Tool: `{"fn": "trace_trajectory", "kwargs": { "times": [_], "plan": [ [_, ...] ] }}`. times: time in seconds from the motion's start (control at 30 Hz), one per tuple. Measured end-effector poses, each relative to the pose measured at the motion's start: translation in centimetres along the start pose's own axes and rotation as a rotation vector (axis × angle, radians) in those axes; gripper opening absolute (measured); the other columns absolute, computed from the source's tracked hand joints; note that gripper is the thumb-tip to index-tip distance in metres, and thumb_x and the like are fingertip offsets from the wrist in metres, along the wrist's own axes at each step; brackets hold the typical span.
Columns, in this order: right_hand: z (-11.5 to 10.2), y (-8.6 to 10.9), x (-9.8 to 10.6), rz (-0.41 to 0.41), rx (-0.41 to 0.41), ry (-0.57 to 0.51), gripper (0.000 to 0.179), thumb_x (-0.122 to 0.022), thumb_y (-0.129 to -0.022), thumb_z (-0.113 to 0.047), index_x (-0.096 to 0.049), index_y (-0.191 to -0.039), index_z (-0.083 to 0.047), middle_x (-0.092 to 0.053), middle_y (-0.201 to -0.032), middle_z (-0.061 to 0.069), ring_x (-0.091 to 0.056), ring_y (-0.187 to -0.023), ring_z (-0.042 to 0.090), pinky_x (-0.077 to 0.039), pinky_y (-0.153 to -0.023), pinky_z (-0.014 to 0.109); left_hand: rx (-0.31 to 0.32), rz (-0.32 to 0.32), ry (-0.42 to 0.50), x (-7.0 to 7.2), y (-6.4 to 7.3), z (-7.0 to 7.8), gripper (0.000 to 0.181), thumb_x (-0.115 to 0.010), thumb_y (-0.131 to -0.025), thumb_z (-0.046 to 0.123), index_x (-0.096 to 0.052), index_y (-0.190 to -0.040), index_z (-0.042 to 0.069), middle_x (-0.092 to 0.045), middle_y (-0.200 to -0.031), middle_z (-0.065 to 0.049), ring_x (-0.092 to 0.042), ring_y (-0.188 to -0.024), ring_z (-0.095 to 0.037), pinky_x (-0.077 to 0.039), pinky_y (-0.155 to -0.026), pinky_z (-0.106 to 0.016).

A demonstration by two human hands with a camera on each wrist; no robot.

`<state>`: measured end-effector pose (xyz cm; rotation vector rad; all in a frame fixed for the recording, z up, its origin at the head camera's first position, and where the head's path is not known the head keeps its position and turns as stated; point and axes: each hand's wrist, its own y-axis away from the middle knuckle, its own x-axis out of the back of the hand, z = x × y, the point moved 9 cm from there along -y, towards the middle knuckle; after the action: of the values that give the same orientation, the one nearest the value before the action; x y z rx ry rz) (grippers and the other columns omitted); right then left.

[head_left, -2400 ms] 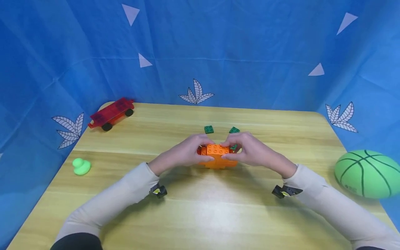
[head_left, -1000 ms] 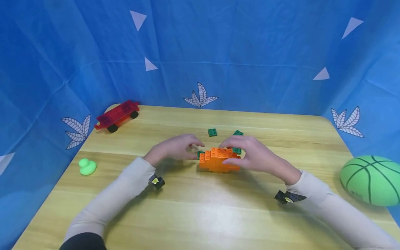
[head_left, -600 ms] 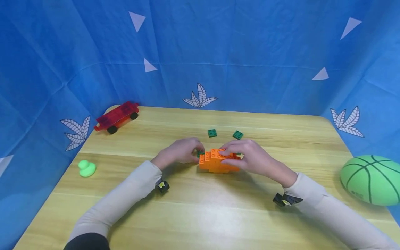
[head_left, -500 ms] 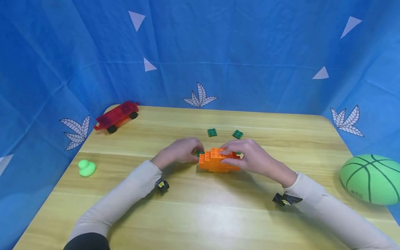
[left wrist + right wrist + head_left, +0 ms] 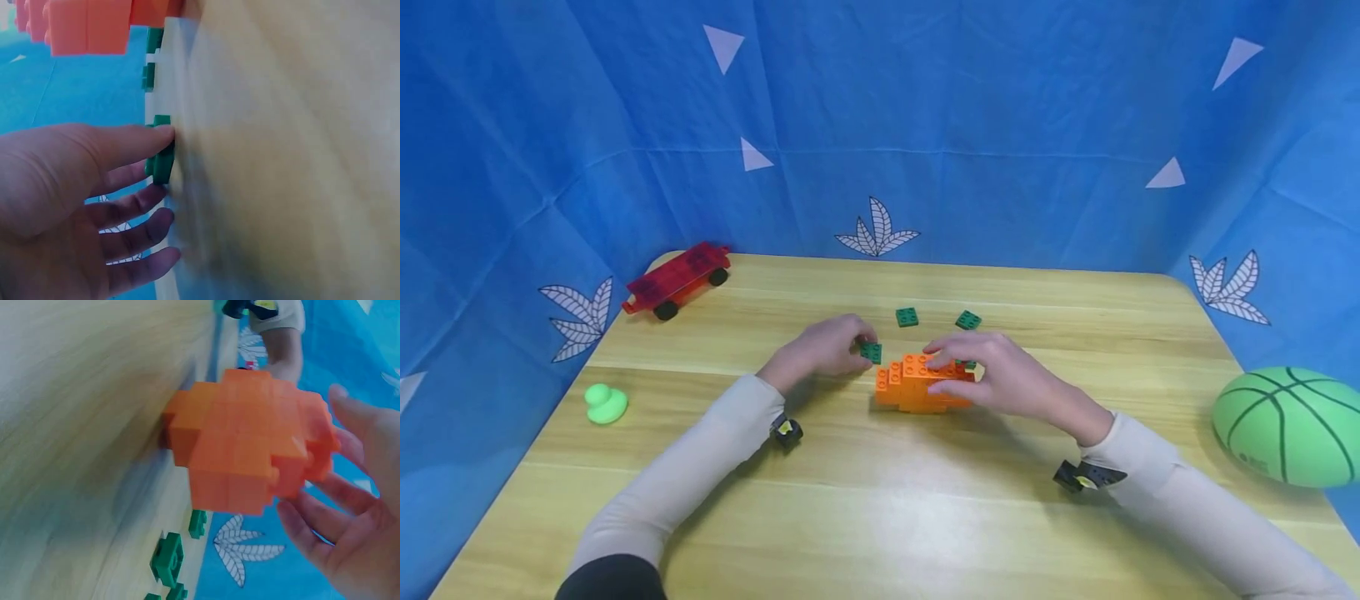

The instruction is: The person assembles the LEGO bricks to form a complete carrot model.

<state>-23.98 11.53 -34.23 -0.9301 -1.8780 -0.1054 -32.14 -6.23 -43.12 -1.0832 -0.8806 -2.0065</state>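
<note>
My left hand (image 5: 831, 346) pinches a small green studded brick (image 5: 871, 353) between thumb and fingertips; in the left wrist view the brick (image 5: 164, 150) stands close over the tabletop. My right hand (image 5: 1000, 375) holds the right part of a stepped block built of orange toy bricks (image 5: 913, 385), thumb in front and fingers over the top and back. The right wrist view shows the orange block (image 5: 237, 437) side-on, with the right fingers (image 5: 312, 512) curled at its studded side. Part of another green brick (image 5: 970, 364) shows behind the block, mostly hidden by the right hand.
Two green bricks, one left (image 5: 907, 317) and one right (image 5: 968, 320), lie beyond the block. A red wheeled toy (image 5: 677, 279) stands at the back left corner, a green rubber duck (image 5: 605, 403) at the left edge. A green ball (image 5: 1288, 427) sits at the right edge.
My left hand has let go of the orange block, taken hold of a green brick beside it and drawn it slightly left and away. My right hand stays on the orange block.
</note>
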Motion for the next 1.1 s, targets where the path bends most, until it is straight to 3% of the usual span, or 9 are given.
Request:
{"fn": "trace_trajectory", "kwargs": {
  "times": [0.1, 0.2, 0.33, 0.47, 0.57, 0.67, 0.8, 1.1],
  "plan": [
    [1.6, 0.1, 1.1, 0.011, -0.065, -0.062, 0.021, -0.076, -0.094, -0.025, -0.076, -0.115, -0.023, -0.071, -0.130, 0.002, -0.066, -0.121, 0.022, -0.058, -0.096, 0.046, -0.018, 0.001, 0.039, 0.7, 0.1, 0.1, 0.057, -0.076, -0.093, 0.027, -0.057, -0.144, 0.011, -0.062, -0.139, -0.010, -0.058, -0.129, -0.027, -0.049, -0.111, -0.046],
    [4.0, 0.3, 2.2, 0.014, -0.166, -0.079, 0.021, -0.071, -0.098, -0.019, -0.074, -0.119, -0.018, -0.072, -0.128, 0.004, -0.067, -0.117, 0.025, -0.056, -0.096, 0.051, -0.068, 0.094, 0.132, 2.3, 0.8, 1.0, 0.050, -0.071, -0.098, 0.030, -0.058, -0.143, 0.015, -0.063, -0.137, -0.009, -0.059, -0.124, -0.025, -0.052, -0.106, -0.045],
    [7.6, 0.8, 1.6, -0.107, -0.314, 0.041, 0.031, -0.072, -0.097, -0.020, -0.071, -0.126, -0.009, -0.071, -0.126, 0.011, -0.068, -0.107, 0.030, -0.057, -0.091, 0.051, -0.221, 0.206, 0.272, 3.9, 2.0, 4.6, 0.039, -0.063, -0.102, 0.041, -0.065, -0.136, 0.021, -0.068, -0.130, 0.001, -0.062, -0.116, -0.017, -0.054, -0.100, -0.041],
    [9.5, 0.9, -0.4, -0.210, -0.351, 0.187, 0.044, -0.077, -0.093, -0.023, -0.068, -0.131, -0.005, -0.069, -0.127, 0.015, -0.068, -0.105, 0.030, -0.057, -0.089, 0.049, -0.350, 0.145, 0.294, 3.0, 3.0, 8.7, 0.049, -0.069, -0.095, 0.050, -0.064, -0.137, 0.024, -0.068, -0.130, 0.008, -0.062, -0.114, -0.012, -0.055, -0.097, -0.037],
    [9.9, 0.6, -1.3, -0.221, -0.336, 0.272, 0.046, -0.081, -0.090, -0.024, -0.070, -0.131, -0.007, -0.071, -0.124, 0.014, -0.067, -0.101, 0.028, -0.056, -0.088, 0.049, -0.367, 0.116, 0.265, 2.0, 3.2, 10.3, 0.053, -0.074, -0.092, 0.049, -0.065, -0.137, 0.024, -0.069, -0.131, 0.008, -0.061, -0.106, -0.010, -0.054, -0.087, -0.028],
    [9.9, 0.1, -1.8, -0.223, -0.323, 0.316, 0.043, -0.083, -0.087, -0.022, -0.072, -0.127, -0.009, -0.073, -0.122, 0.013, -0.068, -0.101, 0.029, -0.050, -0.089, 0.053, -0.345, 0.140, 0.256, 1.5, 3.1, 10.5, 0.047, -0.076, -0.092, 0.042, -0.067, -0.134, 0.022, -0.071, -0.125, 0.007, -0.058, -0.091, -0.011, -0.049, -0.074, -0.023],
    [9.9, -0.2, -2.0, -0.233, -0.315, 0.308, 0.038, -0.082, -0.087, -0.019, -0.074, -0.124, -0.010, -0.075, -0.120, 0.011, -0.068, -0.106, 0.030, -0.043, -0.088, 0.054, -0.327, 0.158, 0.271, 1.0, 2.9, 10.0, 0.040, -0.077, -0.093, 0.035, -0.070, -0.128, 0.018, -0.072, -0.113, 0.006, -0.057, -0.086, -0.013, -0.049, -0.071, -0.022],
    [9.6, -0.3, -0.3, -0.188, -0.365, 0.050, 0.041, -0.077, -0.092, -0.015, -0.066, -0.129, 0.000, -0.072, -0.112, 0.014, -0.071, -0.099, 0.026, -0.060, -0.088, 0.045, -0.318, 0.177, 0.309, 0.3, 2.6, 9.2, 0.037, -0.078, -0.092, 0.035, -0.072, -0.123, 0.017, -0.072, -0.108, 0.007, -0.059, -0.088, -0.012, -0.052, -0.074, -0.024]
  ]
}}
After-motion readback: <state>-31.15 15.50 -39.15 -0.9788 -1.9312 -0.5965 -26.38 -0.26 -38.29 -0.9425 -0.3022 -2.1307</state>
